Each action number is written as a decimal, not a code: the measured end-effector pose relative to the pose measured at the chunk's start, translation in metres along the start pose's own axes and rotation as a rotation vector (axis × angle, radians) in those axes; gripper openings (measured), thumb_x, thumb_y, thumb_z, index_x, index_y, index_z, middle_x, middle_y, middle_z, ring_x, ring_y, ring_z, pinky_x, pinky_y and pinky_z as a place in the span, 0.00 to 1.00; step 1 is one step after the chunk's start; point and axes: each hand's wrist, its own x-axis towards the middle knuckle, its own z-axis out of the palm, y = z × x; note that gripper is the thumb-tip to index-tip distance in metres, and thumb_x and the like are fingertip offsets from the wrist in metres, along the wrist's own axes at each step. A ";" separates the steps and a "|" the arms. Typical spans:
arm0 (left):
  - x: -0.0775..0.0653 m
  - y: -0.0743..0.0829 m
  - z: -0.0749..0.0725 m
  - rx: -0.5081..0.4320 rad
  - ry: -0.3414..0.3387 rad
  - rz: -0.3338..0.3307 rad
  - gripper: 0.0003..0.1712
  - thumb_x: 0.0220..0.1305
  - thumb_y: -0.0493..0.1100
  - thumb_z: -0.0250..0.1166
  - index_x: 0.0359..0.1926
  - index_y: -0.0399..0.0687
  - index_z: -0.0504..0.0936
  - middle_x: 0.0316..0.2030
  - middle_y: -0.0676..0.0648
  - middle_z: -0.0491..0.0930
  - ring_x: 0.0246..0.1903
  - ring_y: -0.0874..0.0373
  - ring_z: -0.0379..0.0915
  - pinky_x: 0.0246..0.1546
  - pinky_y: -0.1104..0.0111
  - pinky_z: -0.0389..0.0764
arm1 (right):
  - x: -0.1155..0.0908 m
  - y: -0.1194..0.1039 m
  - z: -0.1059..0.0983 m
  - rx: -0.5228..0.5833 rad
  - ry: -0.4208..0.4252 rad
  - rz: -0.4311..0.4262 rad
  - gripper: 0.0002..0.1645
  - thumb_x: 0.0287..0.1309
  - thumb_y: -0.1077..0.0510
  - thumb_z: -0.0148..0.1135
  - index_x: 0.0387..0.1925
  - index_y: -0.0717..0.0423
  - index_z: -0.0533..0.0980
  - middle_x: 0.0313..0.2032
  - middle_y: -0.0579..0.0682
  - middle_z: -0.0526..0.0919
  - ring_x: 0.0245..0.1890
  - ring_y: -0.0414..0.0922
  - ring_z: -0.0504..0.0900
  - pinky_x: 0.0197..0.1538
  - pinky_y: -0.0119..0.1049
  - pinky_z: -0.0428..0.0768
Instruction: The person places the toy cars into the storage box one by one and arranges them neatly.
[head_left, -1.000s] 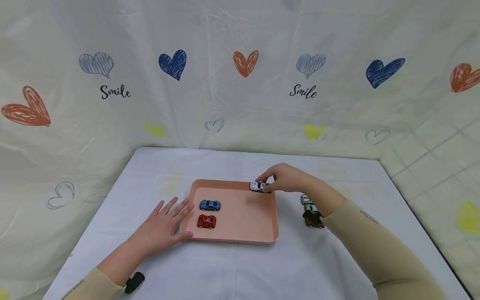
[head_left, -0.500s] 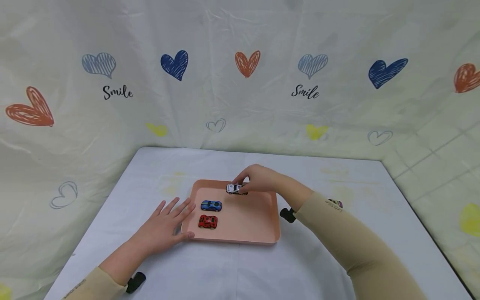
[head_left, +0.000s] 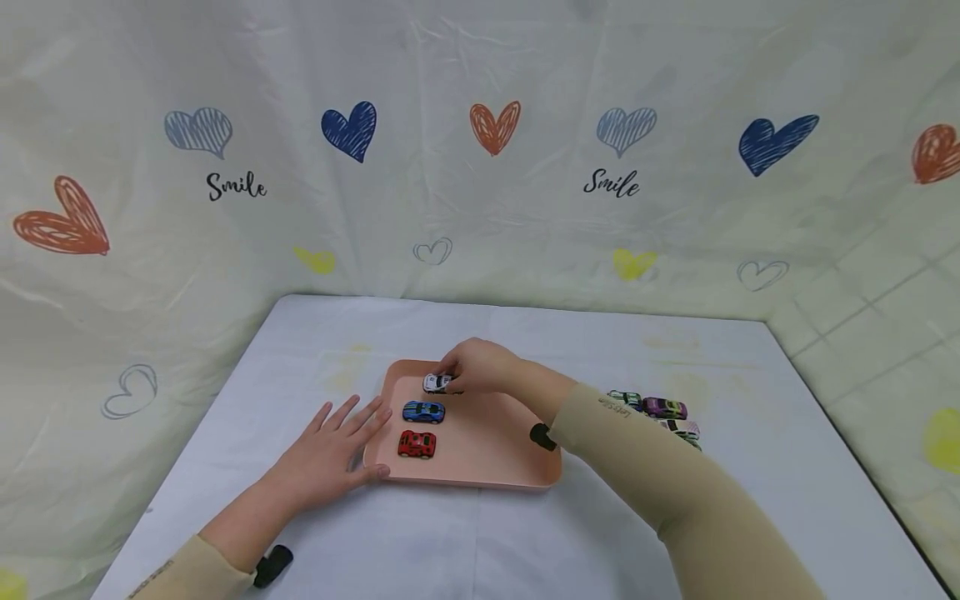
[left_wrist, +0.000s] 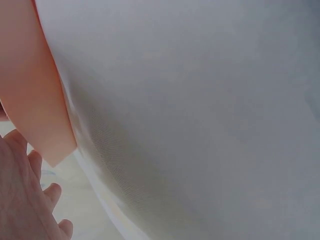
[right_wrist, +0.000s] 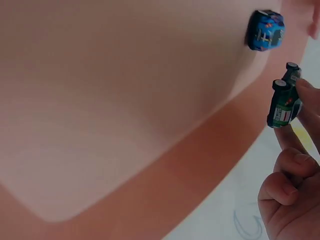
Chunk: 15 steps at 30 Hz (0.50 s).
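My right hand [head_left: 483,367] pinches a small toy car [head_left: 435,383] between thumb and fingers over the far left part of the pink tray [head_left: 487,454]. From the head the car looks white and black; the right wrist view shows a dark green side on the toy car [right_wrist: 286,102], held off the tray floor. A blue toy car [head_left: 423,412] sits just nearer on the tray, and a red toy car [head_left: 417,444] nearer still. At the tray's left edge, my left hand [head_left: 318,458] lies with fingers spread, touching the rim.
Several more toy cars [head_left: 664,407] lie on the white-covered table [head_left: 360,542] to the right of the tray, partly hidden by my right sleeve [head_left: 637,450]. A pale sheet [head_left: 420,192] printed with hearts hangs behind the table.
My right hand has carried the toy car leftward from the tray's far right corner to its far left part, beyond the blue one. My left hand has stayed in place.
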 end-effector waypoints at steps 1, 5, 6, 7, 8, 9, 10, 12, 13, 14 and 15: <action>0.000 0.000 0.001 0.000 -0.002 0.000 0.51 0.59 0.78 0.54 0.77 0.62 0.56 0.77 0.53 0.50 0.76 0.43 0.43 0.73 0.42 0.42 | 0.002 -0.001 0.002 -0.001 -0.005 -0.001 0.17 0.59 0.55 0.68 0.51 0.44 0.85 0.40 0.39 0.85 0.38 0.38 0.77 0.44 0.31 0.78; 0.000 -0.001 0.001 -0.009 -0.005 0.000 0.51 0.60 0.78 0.54 0.77 0.61 0.56 0.77 0.53 0.50 0.76 0.43 0.42 0.73 0.42 0.42 | 0.009 -0.001 0.010 -0.045 -0.030 -0.003 0.17 0.61 0.56 0.67 0.52 0.46 0.84 0.42 0.40 0.86 0.40 0.37 0.79 0.47 0.32 0.79; 0.000 -0.001 0.001 -0.011 -0.005 0.001 0.51 0.60 0.78 0.54 0.77 0.61 0.56 0.77 0.53 0.50 0.76 0.43 0.42 0.73 0.42 0.42 | 0.010 -0.001 0.012 -0.059 -0.037 -0.003 0.17 0.62 0.55 0.67 0.53 0.47 0.84 0.43 0.40 0.86 0.41 0.37 0.79 0.48 0.32 0.79; 0.000 -0.001 0.001 -0.012 -0.002 0.001 0.51 0.60 0.78 0.54 0.77 0.61 0.56 0.77 0.53 0.51 0.76 0.44 0.42 0.73 0.42 0.42 | 0.011 -0.001 0.013 -0.073 -0.042 -0.002 0.17 0.62 0.55 0.66 0.53 0.47 0.84 0.44 0.41 0.86 0.42 0.37 0.79 0.49 0.33 0.79; -0.001 0.000 0.001 -0.011 0.001 0.002 0.51 0.60 0.78 0.54 0.77 0.61 0.56 0.77 0.53 0.51 0.76 0.44 0.42 0.73 0.42 0.42 | 0.012 -0.001 0.014 -0.088 -0.047 0.000 0.18 0.62 0.55 0.66 0.54 0.47 0.83 0.45 0.41 0.86 0.43 0.37 0.79 0.50 0.33 0.79; -0.001 0.000 0.000 -0.011 0.004 0.002 0.51 0.60 0.78 0.54 0.77 0.61 0.56 0.77 0.53 0.51 0.76 0.44 0.42 0.73 0.42 0.42 | 0.012 -0.001 0.015 -0.098 -0.052 0.003 0.18 0.63 0.55 0.66 0.54 0.47 0.83 0.45 0.42 0.86 0.44 0.38 0.79 0.50 0.34 0.79; -0.001 0.000 0.000 -0.009 0.007 0.003 0.51 0.60 0.78 0.54 0.77 0.61 0.56 0.77 0.53 0.51 0.76 0.44 0.43 0.73 0.42 0.42 | 0.013 -0.002 0.016 -0.104 -0.057 0.008 0.18 0.63 0.54 0.66 0.54 0.48 0.83 0.46 0.42 0.86 0.44 0.38 0.80 0.51 0.35 0.80; -0.001 -0.001 0.000 -0.010 0.011 0.005 0.51 0.60 0.77 0.54 0.77 0.61 0.56 0.77 0.53 0.52 0.76 0.44 0.43 0.73 0.42 0.42 | 0.014 -0.002 0.017 -0.114 -0.065 0.019 0.18 0.63 0.54 0.66 0.55 0.48 0.83 0.46 0.43 0.85 0.44 0.38 0.80 0.51 0.35 0.80; -0.001 -0.001 0.000 -0.009 0.012 0.005 0.51 0.60 0.77 0.54 0.77 0.61 0.57 0.77 0.53 0.52 0.76 0.44 0.43 0.73 0.42 0.43 | 0.014 -0.002 0.018 -0.121 -0.067 0.025 0.18 0.64 0.54 0.66 0.55 0.47 0.83 0.46 0.43 0.85 0.44 0.38 0.79 0.51 0.35 0.80; -0.001 -0.001 0.000 -0.010 0.011 0.006 0.51 0.60 0.77 0.54 0.77 0.61 0.56 0.77 0.53 0.52 0.76 0.43 0.43 0.73 0.42 0.43 | 0.015 -0.002 0.018 -0.127 -0.068 0.030 0.18 0.64 0.53 0.66 0.55 0.47 0.83 0.45 0.43 0.85 0.43 0.38 0.79 0.51 0.35 0.80; -0.001 -0.001 0.000 -0.012 0.011 0.007 0.51 0.60 0.77 0.55 0.77 0.61 0.56 0.77 0.53 0.52 0.76 0.43 0.44 0.73 0.42 0.43 | 0.015 -0.002 0.019 -0.134 -0.070 0.034 0.18 0.64 0.53 0.66 0.55 0.46 0.83 0.45 0.42 0.85 0.42 0.38 0.79 0.50 0.35 0.80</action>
